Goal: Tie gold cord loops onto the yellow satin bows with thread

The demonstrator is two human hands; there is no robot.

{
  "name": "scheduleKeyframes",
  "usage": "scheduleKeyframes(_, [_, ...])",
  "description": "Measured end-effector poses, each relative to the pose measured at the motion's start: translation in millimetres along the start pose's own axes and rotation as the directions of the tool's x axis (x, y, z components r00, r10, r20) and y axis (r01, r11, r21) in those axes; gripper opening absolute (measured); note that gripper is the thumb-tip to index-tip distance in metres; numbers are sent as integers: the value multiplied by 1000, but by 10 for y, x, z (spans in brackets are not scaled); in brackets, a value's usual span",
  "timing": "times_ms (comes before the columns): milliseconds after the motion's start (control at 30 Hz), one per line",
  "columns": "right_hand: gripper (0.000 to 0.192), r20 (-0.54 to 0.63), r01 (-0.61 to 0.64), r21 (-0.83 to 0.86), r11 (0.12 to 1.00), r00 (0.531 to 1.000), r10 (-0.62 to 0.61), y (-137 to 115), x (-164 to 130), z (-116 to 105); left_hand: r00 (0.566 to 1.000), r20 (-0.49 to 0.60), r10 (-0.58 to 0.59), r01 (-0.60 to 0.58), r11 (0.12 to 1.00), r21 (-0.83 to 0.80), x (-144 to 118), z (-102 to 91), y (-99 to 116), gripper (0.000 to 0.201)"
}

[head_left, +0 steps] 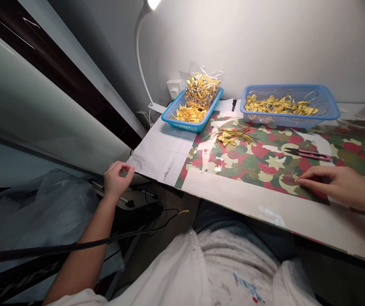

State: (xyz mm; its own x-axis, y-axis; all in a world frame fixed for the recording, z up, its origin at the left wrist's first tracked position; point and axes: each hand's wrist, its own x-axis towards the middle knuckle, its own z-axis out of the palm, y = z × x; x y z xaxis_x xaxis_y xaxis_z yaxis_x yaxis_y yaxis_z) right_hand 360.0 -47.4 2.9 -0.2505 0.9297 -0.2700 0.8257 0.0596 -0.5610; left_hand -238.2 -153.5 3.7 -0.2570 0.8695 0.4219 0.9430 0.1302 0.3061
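My left hand (116, 177) hangs off the table's left edge, fingers loosely curled, thumb meeting forefinger; whether it pinches anything I cannot tell. My right hand (335, 183) lies flat on the patterned table cover (259, 159), fingertips pressed together on a thin gold wire (265, 172) running leftward across it. Snips (310, 153) lie just beyond that hand. Gold bows (232, 136) sit mid-table, near the two blue baskets (192, 111) at the wall.
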Motion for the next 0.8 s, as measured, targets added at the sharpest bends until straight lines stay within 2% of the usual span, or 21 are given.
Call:
scheduleKeyframes(100, [50, 2, 9, 1, 1000, 1000, -9, 38, 9, 1, 982, 54, 180, -178, 983, -34, 217, 61, 410, 19])
scheduleKeyframes(200, [49, 31, -12, 26, 1000, 999, 11, 21, 3, -3, 921, 183, 343, -331, 939, -91, 436, 189, 738, 22])
scheduleKeyframes(267, [48, 53, -23, 50, 998, 998, 20, -1, -1, -2, 872, 265, 411, -393, 912, -119, 581, 281, 867, 23])
scheduleKeyframes(400, [43, 41, -8, 63, 998, 999, 6, -35, -1, 9, 783, 409, 469, -450, 880, -150, 834, 442, 935, 22])
scheduleKeyframes(500, [39, 25, 3, 61, 998, 1000, -5, -52, -7, 10, 739, 477, 476, -465, 873, -151, 957, 531, 925, 18])
scheduleKeyframes(633, [38, 22, 24, 59, 998, 999, -25, -72, -27, -2, 707, 519, 480, -488, 863, -134, 1034, 595, 929, 15])
scheduleKeyframes(800, [39, 17, 32, 73, 997, 999, -33, -73, -50, -10, 688, 543, 482, -527, 846, -83, 1036, 621, 946, 15])
